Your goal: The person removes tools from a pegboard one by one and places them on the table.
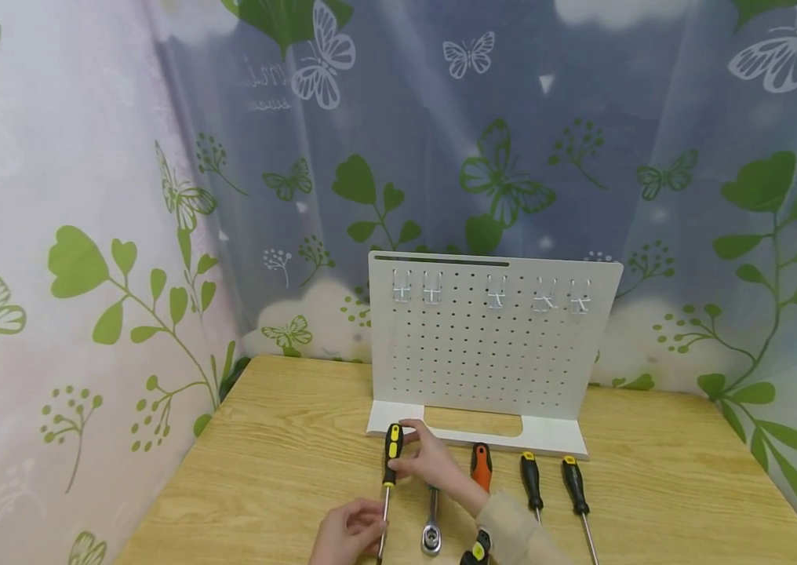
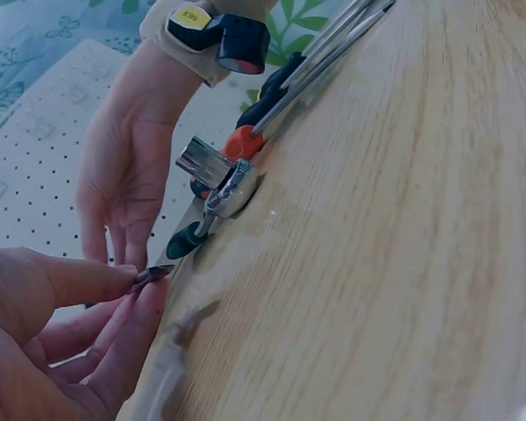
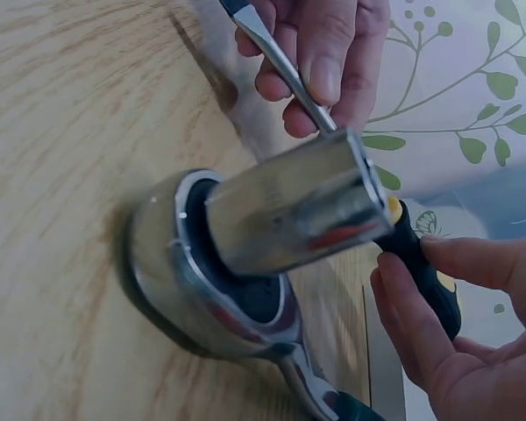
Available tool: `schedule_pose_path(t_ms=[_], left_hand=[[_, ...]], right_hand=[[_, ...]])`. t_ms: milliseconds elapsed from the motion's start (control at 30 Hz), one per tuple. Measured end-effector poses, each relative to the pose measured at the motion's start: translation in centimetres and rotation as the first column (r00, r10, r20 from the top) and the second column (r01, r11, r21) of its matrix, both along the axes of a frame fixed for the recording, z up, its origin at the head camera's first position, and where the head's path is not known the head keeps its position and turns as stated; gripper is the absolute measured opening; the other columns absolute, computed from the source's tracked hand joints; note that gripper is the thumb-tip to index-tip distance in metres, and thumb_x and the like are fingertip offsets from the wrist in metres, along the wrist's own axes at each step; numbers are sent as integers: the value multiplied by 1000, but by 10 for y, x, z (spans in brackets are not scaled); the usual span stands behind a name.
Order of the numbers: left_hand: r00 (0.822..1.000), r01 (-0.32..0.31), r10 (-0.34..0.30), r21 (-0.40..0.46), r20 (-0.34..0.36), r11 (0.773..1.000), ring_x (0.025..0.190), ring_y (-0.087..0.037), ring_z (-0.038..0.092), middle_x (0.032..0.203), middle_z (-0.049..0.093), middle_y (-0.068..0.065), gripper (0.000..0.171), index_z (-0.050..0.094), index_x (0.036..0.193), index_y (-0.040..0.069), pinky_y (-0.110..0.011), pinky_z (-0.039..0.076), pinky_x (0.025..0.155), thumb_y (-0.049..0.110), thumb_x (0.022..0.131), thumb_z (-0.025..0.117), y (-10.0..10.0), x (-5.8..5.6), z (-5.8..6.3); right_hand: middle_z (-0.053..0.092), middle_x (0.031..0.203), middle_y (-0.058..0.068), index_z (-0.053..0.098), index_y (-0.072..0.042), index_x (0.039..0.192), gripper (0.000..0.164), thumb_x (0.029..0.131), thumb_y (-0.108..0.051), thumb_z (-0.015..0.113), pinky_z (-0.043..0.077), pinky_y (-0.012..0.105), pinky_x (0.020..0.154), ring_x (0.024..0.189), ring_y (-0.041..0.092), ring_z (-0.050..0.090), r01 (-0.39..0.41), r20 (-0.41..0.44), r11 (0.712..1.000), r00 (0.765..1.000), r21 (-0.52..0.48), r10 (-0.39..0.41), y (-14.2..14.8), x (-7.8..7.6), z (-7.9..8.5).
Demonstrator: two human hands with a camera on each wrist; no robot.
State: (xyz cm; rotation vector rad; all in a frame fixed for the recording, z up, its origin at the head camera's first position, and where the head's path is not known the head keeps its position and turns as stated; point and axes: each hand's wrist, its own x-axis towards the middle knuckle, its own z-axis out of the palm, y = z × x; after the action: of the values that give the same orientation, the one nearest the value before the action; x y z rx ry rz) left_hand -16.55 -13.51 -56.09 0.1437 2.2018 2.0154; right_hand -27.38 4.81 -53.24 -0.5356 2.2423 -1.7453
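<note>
A screwdriver with a black-and-yellow handle (image 1: 393, 453) is held between both hands over the wooden table, its handle toward the pegboard. My right hand (image 1: 434, 461) pinches the handle between thumb and fingers. Lower down, my left hand (image 1: 346, 534) pinches the steel shaft close to its tip (image 2: 154, 274). In the right wrist view the handle (image 3: 421, 274) is partly covered by the right fingers, and a socket blocks part of the shaft. Just right of the screwdriver lies a ratchet wrench (image 1: 431, 535) with a chrome socket (image 3: 298, 206), partly under the right forearm in the head view.
A white pegboard (image 1: 483, 353) with several clear hooks (image 1: 496, 292) stands at the table's back. An orange-handled tool (image 1: 481, 464) and two black-handled screwdrivers (image 1: 531, 480) lie to the right. A printed curtain (image 1: 427, 141) hangs behind.
</note>
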Motion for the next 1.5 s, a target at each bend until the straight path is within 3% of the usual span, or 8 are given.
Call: schedule_pose_path(t_ms=[67, 233, 567, 800, 933, 1033, 1333, 1500], left_hand=[[1000, 0, 0, -6, -4, 1000, 75, -11, 68, 90, 72, -13, 27, 64, 109, -17, -27, 62, 64, 1, 90, 72, -1, 1, 0], [999, -4, 6, -38, 39, 999, 73, -10, 68, 87, 73, -9, 25, 66, 107, -16, -27, 62, 63, 0, 89, 71, -1, 3, 1], [998, -55, 59, -140, 24, 989, 69, -11, 69, 82, 73, -7, 19, 73, 102, -9, -27, 61, 60, 2, 86, 73, -2, 4, 3], [995, -70, 83, -220, 50, 973, 68, -11, 69, 79, 72, -3, 16, 75, 99, -5, -27, 61, 60, 3, 85, 76, -5, 1, 4], [994, -79, 98, -313, 43, 946, 68, -10, 66, 77, 69, 2, 11, 75, 94, 1, -24, 58, 59, 4, 84, 77, -5, -1, 9], [995, -93, 99, -367, -3, 926, 68, -9, 66, 77, 69, 3, 11, 74, 93, 3, -23, 55, 59, 4, 82, 79, -5, -1, 10], [994, -108, 91, -388, -63, 915, 69, -9, 66, 79, 69, 4, 16, 73, 96, 2, -20, 53, 60, 2, 81, 79, -7, -1, 9], [993, -114, 106, -410, -41, 905, 69, -8, 65, 79, 68, 5, 16, 73, 97, 3, -21, 53, 60, 3, 82, 79, -5, -2, 10]], right_hand=[[58, 115, 25, 36, 8, 145, 74, 84, 4, 78, 63, 37, 70, 80, 29, 72, 0, 1, 1000, 1000, 22, 0, 0, -1, -2], [64, 108, 15, 47, 6, 140, 71, 80, -4, 84, 56, 34, 78, 95, 25, 64, 45, -78, 980, 996, 192, -31, -1, -3, -7], [64, 114, 20, 56, 9, 131, 68, 76, -13, 89, 50, 54, 98, 106, 34, 59, 99, -222, 932, 975, 349, -21, -6, -4, -9], [64, 115, 19, 56, 7, 130, 67, 75, -11, 89, 50, 53, 99, 108, 34, 60, 96, -228, 934, 974, 344, -16, -7, -6, -10], [62, 111, 16, 57, 4, 129, 66, 74, -12, 90, 52, 49, 94, 104, 30, 59, 106, -239, 925, 971, 365, -16, -8, -4, -9], [61, 110, 15, 57, 3, 129, 66, 74, -13, 90, 53, 46, 90, 101, 27, 58, 113, -247, 917, 969, 382, -17, -9, -3, -8], [60, 110, 16, 58, 2, 131, 64, 76, -13, 88, 53, 42, 84, 98, 25, 57, 120, -265, 914, 964, 388, -14, -11, -2, -8], [60, 111, 16, 57, 1, 132, 61, 79, -13, 85, 53, 40, 84, 100, 27, 58, 113, -241, 921, 970, 373, -21, -10, -1, -6]])
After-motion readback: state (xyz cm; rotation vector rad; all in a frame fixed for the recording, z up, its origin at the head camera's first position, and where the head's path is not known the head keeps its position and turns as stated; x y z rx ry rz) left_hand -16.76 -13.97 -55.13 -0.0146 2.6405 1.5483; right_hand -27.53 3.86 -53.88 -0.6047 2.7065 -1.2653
